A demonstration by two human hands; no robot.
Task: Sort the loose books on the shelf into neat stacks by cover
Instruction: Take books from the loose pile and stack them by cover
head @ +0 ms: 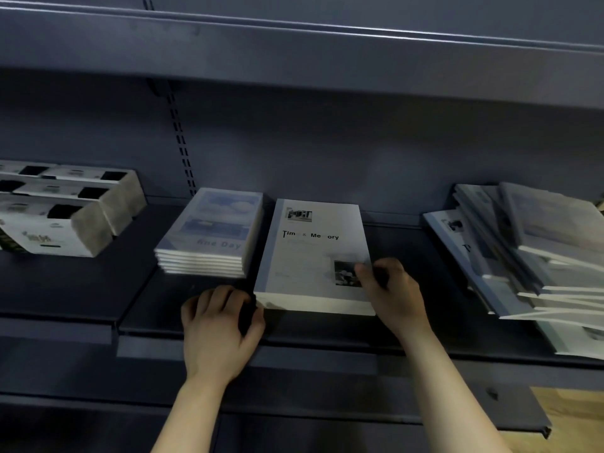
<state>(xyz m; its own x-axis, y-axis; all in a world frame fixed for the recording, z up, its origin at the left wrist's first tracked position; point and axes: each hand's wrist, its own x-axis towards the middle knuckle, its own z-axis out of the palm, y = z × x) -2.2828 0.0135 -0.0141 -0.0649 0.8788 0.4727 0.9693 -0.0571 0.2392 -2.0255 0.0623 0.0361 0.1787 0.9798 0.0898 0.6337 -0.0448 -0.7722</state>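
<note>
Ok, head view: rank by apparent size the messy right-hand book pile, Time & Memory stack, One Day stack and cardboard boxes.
1. Messy pile of pale paperback books, right, cropped.
2. White Time & Memory book stack and white cardboard boxes: alike, unranked; boxes cropped.
3. Blue-covered One Day book stack.
</note>
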